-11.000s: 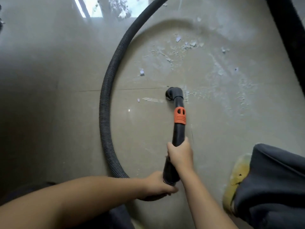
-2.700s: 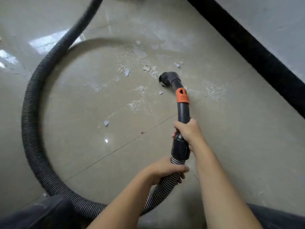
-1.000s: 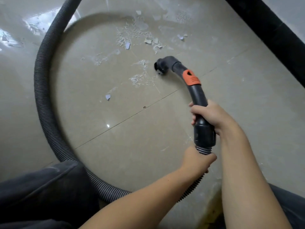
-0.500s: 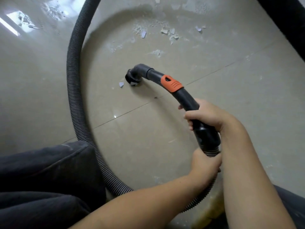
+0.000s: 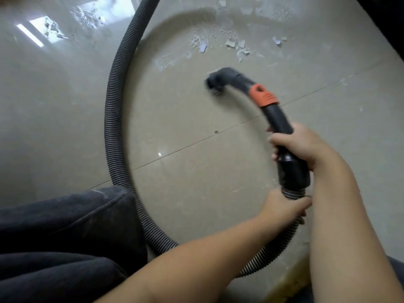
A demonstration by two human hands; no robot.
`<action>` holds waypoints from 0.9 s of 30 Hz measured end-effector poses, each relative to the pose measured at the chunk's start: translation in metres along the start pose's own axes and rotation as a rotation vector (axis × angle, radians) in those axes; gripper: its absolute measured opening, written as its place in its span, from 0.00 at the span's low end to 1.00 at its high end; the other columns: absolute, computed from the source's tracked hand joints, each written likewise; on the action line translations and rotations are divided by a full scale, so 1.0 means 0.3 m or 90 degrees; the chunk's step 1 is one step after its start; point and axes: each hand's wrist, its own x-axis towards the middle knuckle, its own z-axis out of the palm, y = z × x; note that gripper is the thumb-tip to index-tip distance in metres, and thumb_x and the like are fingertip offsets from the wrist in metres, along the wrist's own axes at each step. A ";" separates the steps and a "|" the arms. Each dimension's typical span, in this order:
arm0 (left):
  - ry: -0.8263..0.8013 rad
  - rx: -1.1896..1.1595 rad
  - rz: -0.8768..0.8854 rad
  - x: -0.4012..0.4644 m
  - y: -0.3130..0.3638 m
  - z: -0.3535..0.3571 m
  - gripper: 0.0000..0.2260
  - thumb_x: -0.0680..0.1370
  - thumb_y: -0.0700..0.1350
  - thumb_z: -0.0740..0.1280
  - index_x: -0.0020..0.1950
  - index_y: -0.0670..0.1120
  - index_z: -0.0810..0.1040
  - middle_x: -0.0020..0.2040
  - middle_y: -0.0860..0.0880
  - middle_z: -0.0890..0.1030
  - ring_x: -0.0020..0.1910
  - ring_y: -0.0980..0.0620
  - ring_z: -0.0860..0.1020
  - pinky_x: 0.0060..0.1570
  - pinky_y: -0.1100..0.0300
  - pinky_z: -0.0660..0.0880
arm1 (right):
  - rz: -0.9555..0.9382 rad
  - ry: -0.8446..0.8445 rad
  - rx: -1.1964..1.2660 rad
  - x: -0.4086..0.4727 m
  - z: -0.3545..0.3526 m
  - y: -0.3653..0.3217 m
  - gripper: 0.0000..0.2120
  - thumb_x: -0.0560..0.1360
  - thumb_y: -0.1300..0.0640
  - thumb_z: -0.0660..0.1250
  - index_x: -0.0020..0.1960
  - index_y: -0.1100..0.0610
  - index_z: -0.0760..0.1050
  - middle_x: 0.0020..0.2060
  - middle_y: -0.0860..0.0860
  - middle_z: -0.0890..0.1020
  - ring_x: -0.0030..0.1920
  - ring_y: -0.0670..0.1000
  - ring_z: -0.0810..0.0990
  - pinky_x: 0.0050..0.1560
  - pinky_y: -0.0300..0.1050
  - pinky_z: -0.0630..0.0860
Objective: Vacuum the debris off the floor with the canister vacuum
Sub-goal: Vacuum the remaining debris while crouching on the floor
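Your right hand has its grip wrapped round the curved black plastic vacuum wand, fingers curled over the tube just below the orange plastic collar. Your left hand has its grip closed round the ribbed grey flexible hose right where it joins the wand's black cuff. The hose loops from that hand down toward the bottom edge, round past your dark-trousered knee at the lower left, then up and out the top edge of the glossy beige tiled floor. The small black nozzle head at the wand's tip sits low at the floor, blurred, near the middle of the floor in view; can't tell if it touches. The pale flaky debris chips lie scattered beyond the nozzle toward the top edge, apart from it. A dark grout line runs diagonally across the floor under the wand. Dark baseboard cuts the top right corner.
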 end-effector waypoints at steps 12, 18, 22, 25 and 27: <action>0.172 0.005 0.015 0.085 0.062 -0.111 0.06 0.73 0.42 0.70 0.47 0.41 0.80 0.38 0.46 0.80 0.25 0.61 0.75 0.28 0.69 0.73 | -0.046 -0.072 -0.080 0.121 0.140 -0.121 0.12 0.71 0.68 0.64 0.53 0.61 0.72 0.25 0.55 0.76 0.24 0.52 0.76 0.31 0.42 0.76; -0.025 0.199 -0.056 0.138 0.159 -0.130 0.08 0.74 0.39 0.67 0.36 0.45 0.72 0.30 0.46 0.74 0.20 0.57 0.72 0.21 0.68 0.70 | 0.029 0.305 0.219 0.135 -0.046 -0.012 0.05 0.72 0.68 0.64 0.45 0.61 0.69 0.24 0.55 0.75 0.19 0.48 0.75 0.28 0.42 0.76; -0.009 0.279 -0.052 0.174 0.261 -0.194 0.07 0.75 0.40 0.68 0.38 0.45 0.71 0.33 0.46 0.75 0.26 0.52 0.73 0.22 0.69 0.71 | 0.054 0.405 0.295 0.203 -0.047 -0.023 0.07 0.71 0.65 0.64 0.48 0.62 0.68 0.17 0.50 0.76 0.19 0.48 0.76 0.30 0.42 0.76; 0.068 0.214 -0.034 0.164 0.249 -0.242 0.07 0.74 0.39 0.67 0.38 0.44 0.71 0.32 0.45 0.74 0.26 0.51 0.72 0.21 0.68 0.70 | 0.002 0.272 0.250 0.243 0.064 -0.116 0.07 0.72 0.68 0.63 0.39 0.60 0.67 0.18 0.51 0.73 0.17 0.48 0.74 0.25 0.41 0.74; 0.114 0.150 -0.020 0.154 0.226 -0.262 0.06 0.74 0.37 0.66 0.39 0.43 0.71 0.32 0.45 0.73 0.25 0.51 0.72 0.21 0.67 0.70 | -0.020 0.148 0.155 0.250 0.133 -0.172 0.06 0.71 0.69 0.64 0.39 0.61 0.68 0.23 0.54 0.73 0.19 0.49 0.73 0.27 0.42 0.75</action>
